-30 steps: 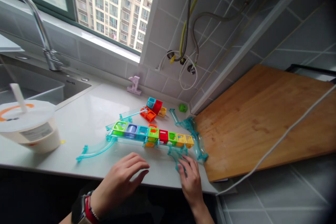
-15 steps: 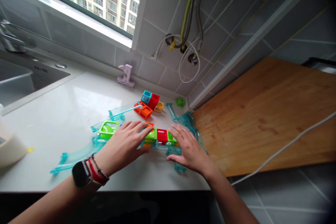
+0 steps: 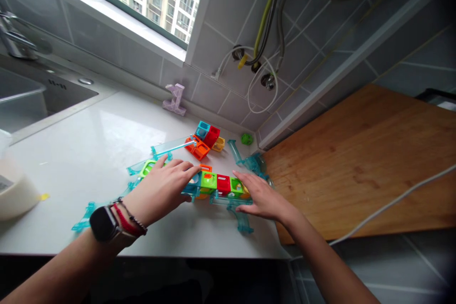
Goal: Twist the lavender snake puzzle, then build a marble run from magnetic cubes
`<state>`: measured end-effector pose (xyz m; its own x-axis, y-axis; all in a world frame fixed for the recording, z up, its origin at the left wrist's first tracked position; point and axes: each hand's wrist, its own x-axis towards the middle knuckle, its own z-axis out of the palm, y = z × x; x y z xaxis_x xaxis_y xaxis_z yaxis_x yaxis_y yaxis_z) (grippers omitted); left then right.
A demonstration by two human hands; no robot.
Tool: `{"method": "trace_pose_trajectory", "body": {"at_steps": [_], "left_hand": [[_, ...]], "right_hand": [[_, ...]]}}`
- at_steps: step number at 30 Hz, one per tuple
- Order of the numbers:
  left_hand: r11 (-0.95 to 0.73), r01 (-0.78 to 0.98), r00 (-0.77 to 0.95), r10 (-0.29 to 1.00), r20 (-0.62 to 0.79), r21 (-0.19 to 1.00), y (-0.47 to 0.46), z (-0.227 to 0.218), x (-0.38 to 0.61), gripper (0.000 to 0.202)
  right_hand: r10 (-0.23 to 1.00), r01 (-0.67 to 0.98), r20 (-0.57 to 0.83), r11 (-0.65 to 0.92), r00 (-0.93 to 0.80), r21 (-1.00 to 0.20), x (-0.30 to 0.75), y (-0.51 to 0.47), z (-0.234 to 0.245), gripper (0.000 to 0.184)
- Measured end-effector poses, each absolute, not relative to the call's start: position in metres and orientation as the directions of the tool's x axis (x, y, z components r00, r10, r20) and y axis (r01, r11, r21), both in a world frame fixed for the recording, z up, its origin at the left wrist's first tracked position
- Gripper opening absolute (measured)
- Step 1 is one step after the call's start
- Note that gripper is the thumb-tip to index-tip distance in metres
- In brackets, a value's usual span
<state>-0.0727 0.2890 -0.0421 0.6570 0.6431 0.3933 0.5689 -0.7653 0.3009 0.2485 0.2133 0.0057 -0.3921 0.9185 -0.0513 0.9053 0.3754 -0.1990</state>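
A row of coloured toy blocks (image 3: 217, 183) lies on the white counter (image 3: 89, 152), mounted on clear teal track pieces (image 3: 242, 218). My left hand (image 3: 162, 189) lies over the left half of the row, fingers stretched flat across the blocks. My right hand (image 3: 261, 194) covers the right end, fingers spread and resting on the blocks. A smaller cluster of orange, red and blue blocks (image 3: 204, 140) with a teal ramp (image 3: 171, 146) sits behind the row. A small green piece (image 3: 246, 139) lies in the back corner.
A wooden cutting board (image 3: 356, 161) lies to the right, crossed by a white cable (image 3: 392, 204). A sink (image 3: 32, 99) and faucet are at far left, a white container (image 3: 14, 194) at the left edge. A lilac figure (image 3: 174, 99) stands by the tiled wall.
Both hands moved from the counter's front edge forward onto the block row; in the last half second they settled a little further over it. The view shifted right and down.
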Motion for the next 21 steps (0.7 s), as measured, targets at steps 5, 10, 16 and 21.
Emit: {"method": "trace_pose_trajectory", "body": {"at_steps": [5, 10, 16, 21], "left_hand": [[-0.758, 0.593, 0.683, 0.653, 0.329, 0.273, 0.297, -0.037, -0.073, 0.06], [-0.772, 0.578, 0.701, 0.636, 0.324, 0.265, 0.308, -0.039, -0.077, 0.065], [-0.794, 0.543, 0.737, 0.607, 0.298, 0.273, 0.317, -0.035, -0.08, 0.069], [-0.823, 0.503, 0.773, 0.565, 0.289, 0.264, 0.315, -0.027, -0.075, 0.065]], "right_hand": [[0.919, 0.91, -0.087, 0.361, -0.384, -0.203, 0.244, 0.217, 0.001, 0.086], [0.925, 0.911, -0.077, 0.349, -0.373, -0.222, 0.236, 0.218, 0.001, 0.078], [0.931, 0.918, -0.062, 0.34, -0.359, -0.205, 0.227, 0.22, 0.002, 0.077], [0.926, 0.921, -0.063, 0.36, -0.373, -0.151, 0.222, 0.221, 0.004, 0.074]]}}
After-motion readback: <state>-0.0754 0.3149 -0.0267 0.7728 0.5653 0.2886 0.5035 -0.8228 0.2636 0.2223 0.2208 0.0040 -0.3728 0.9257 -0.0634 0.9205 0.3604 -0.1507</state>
